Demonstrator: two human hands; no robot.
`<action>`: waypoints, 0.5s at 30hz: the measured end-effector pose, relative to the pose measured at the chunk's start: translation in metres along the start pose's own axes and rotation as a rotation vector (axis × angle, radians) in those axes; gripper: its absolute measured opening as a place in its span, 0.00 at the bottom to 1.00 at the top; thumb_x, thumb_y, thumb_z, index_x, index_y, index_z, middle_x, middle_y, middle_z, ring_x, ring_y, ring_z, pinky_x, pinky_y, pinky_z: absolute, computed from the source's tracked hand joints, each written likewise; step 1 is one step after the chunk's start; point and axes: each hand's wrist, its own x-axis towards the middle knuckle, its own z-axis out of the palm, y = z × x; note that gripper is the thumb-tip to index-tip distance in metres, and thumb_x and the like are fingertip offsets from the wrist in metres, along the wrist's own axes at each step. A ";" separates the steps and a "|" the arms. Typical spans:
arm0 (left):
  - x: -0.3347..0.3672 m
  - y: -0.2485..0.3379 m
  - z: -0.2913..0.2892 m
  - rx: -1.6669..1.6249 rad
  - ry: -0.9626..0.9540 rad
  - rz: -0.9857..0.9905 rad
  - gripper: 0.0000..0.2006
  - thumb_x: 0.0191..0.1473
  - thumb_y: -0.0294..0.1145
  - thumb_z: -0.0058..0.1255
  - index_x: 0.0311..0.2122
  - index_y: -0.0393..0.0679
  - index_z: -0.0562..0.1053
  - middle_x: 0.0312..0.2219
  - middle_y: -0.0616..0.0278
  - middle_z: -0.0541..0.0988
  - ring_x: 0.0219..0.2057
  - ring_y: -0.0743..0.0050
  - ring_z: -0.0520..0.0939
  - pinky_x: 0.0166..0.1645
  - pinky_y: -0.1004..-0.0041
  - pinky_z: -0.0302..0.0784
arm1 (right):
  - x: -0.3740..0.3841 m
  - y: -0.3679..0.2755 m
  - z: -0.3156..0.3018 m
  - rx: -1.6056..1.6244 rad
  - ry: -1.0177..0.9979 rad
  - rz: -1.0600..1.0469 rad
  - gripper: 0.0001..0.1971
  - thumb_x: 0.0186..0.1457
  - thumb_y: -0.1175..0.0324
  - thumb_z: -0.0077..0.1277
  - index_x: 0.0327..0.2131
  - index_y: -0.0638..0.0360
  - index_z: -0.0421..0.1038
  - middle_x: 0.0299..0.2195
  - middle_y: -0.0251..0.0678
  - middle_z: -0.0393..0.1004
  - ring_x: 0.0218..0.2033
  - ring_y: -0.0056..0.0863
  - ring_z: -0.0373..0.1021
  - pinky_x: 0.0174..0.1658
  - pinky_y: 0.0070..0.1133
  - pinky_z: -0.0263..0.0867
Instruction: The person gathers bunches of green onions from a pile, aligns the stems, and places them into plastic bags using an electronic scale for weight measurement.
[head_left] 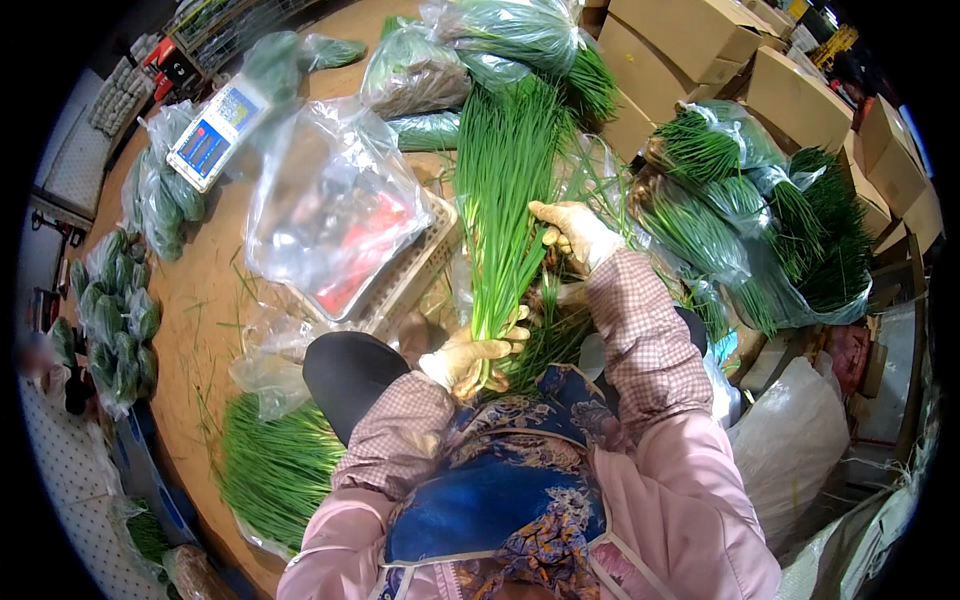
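A long bunch of green chives [505, 170] stretches away from me, its pale stem ends toward my lap. Around those stems, my left hand [468, 362] is closed, in a light work glove. My right hand [578, 232], gloved too, is at the right edge of the bunch. Its fingers are pinched on some leaves there, partly hidden. More loose chives [555, 335] lie below the right hand, in front of my lap.
A beige plastic crate [425, 262] with a clear plastic bag [330, 200] stands to the left. Beyond it is a scale display [218, 135]. Bagged chives [700, 215] are piled at right, before cardboard boxes [680, 50]. A chive heap [275, 465] lies at lower left.
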 end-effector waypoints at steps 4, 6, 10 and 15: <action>0.002 -0.003 -0.003 -0.085 0.004 -0.031 0.31 0.48 0.25 0.51 0.58 0.45 0.54 0.47 0.56 0.69 0.44 0.65 0.72 0.34 0.70 0.79 | 0.010 0.021 0.003 0.023 -0.067 -0.148 0.10 0.54 0.63 0.49 0.29 0.62 0.69 0.12 0.28 0.66 0.09 0.11 0.57 0.11 0.09 0.51; 0.000 -0.001 -0.001 -0.184 0.007 -0.080 0.30 0.49 0.23 0.48 0.58 0.43 0.54 0.49 0.54 0.68 0.39 0.66 0.76 0.31 0.73 0.80 | 0.013 0.026 0.005 -0.351 0.138 -0.315 0.12 0.54 0.62 0.49 0.32 0.63 0.69 0.18 0.31 0.70 0.14 0.14 0.62 0.21 0.13 0.61; -0.007 0.004 0.006 -0.400 0.009 0.057 0.26 0.50 0.19 0.44 0.56 0.39 0.57 0.48 0.51 0.68 0.28 0.70 0.78 0.23 0.81 0.77 | -0.001 0.004 0.005 -0.019 0.594 -0.418 0.13 0.56 0.61 0.45 0.40 0.59 0.67 0.26 0.32 0.73 0.18 0.17 0.65 0.27 0.16 0.65; -0.002 0.000 -0.007 -0.233 0.135 0.096 0.23 0.51 0.18 0.44 0.54 0.37 0.59 0.40 0.52 0.73 0.22 0.74 0.78 0.20 0.84 0.74 | -0.030 -0.003 -0.049 -0.052 0.599 -0.644 0.07 0.56 0.68 0.45 0.27 0.60 0.66 0.22 0.30 0.70 0.17 0.13 0.61 0.21 0.11 0.56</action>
